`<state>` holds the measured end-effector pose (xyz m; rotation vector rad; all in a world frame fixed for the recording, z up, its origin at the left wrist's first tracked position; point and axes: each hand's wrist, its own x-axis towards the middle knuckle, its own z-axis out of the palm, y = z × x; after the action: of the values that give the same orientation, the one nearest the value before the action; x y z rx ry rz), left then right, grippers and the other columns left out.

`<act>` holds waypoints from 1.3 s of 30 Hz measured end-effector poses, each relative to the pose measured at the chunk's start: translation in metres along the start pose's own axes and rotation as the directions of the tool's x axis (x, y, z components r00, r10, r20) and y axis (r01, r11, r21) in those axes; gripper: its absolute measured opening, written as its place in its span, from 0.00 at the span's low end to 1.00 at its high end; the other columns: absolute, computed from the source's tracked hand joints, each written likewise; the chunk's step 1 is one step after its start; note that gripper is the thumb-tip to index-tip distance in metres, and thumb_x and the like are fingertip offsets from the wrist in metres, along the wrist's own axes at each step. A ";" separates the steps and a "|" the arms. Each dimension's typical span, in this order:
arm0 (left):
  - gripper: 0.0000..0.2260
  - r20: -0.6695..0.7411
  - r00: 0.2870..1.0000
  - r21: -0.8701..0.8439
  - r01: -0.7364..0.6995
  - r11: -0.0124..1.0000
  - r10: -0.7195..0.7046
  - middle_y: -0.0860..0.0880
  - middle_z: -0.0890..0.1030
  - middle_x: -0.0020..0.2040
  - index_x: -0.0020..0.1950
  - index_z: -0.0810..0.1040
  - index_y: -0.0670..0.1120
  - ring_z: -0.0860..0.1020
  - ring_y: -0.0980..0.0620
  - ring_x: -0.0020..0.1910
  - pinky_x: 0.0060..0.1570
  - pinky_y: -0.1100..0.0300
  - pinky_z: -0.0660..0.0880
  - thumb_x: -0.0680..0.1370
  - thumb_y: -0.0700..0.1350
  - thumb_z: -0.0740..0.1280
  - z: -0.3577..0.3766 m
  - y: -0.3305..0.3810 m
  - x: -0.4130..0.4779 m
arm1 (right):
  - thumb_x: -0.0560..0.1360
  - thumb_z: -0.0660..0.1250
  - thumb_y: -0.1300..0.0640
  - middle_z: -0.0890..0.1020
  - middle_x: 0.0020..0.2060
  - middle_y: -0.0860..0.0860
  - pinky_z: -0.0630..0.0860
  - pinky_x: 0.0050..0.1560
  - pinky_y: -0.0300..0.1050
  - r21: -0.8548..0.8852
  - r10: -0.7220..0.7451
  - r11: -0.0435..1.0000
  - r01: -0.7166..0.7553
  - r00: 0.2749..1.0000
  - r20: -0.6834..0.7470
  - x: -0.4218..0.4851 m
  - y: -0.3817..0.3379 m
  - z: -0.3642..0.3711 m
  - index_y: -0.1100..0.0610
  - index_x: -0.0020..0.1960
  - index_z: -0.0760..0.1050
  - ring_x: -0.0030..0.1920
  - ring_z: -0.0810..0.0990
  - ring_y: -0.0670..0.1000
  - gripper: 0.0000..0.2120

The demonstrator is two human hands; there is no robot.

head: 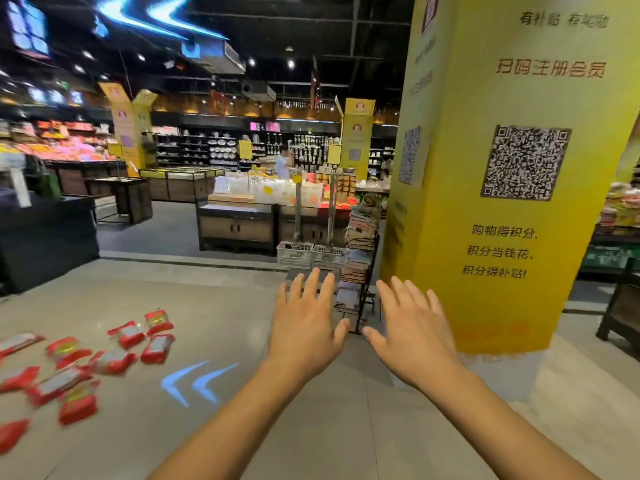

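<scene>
Both empty, fingers straight: left hand, right hand, near black cloth-stacked rack.

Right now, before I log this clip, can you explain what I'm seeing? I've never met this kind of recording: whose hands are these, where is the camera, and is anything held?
There is no machine here. A person wears one wide-angle camera on the head, looking forward and down, so this single picture is their own view inside a shop. The left hand and right hand reach out side by side, fingers spread, holding nothing. Beyond them a wire rack of folded cloths stands beside a yellow pillar. To the left, red packets lie scattered on the floor.
</scene>
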<state>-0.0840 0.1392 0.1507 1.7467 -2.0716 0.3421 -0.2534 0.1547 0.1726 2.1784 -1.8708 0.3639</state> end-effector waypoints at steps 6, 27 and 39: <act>0.35 0.007 0.988 0.041 0.155 0.987 -0.156 0.45 0.54 0.84 0.84 0.52 0.49 0.55 0.42 0.82 0.81 0.43 0.52 0.82 0.62 0.59 0.012 -0.092 -0.010 | 0.81 0.57 0.35 0.52 0.83 0.52 0.48 0.81 0.58 0.037 -0.159 0.987 0.159 0.987 0.005 0.053 -0.080 0.032 0.51 0.83 0.46 0.82 0.50 0.55 0.39; 0.35 0.048 0.792 0.276 0.576 0.770 -0.609 0.47 0.50 0.85 0.85 0.48 0.52 0.50 0.43 0.84 0.80 0.45 0.49 0.83 0.65 0.56 0.078 -0.291 0.045 | 0.82 0.55 0.37 0.52 0.83 0.53 0.47 0.81 0.57 0.332 -0.561 0.793 0.511 0.825 0.072 0.246 -0.245 0.169 0.50 0.83 0.46 0.82 0.50 0.55 0.36; 0.35 0.027 0.671 0.339 0.691 0.638 -0.741 0.47 0.51 0.85 0.85 0.48 0.53 0.50 0.43 0.84 0.81 0.44 0.49 0.83 0.65 0.56 0.129 -0.353 0.150 | 0.82 0.56 0.37 0.53 0.83 0.53 0.49 0.81 0.58 0.417 -0.659 0.709 0.568 0.745 0.106 0.398 -0.278 0.231 0.51 0.83 0.47 0.82 0.53 0.55 0.36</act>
<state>0.2225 -0.1150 0.0790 2.6990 -1.2550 0.2730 0.0858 -0.2529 0.0861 3.0642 -1.0793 0.3164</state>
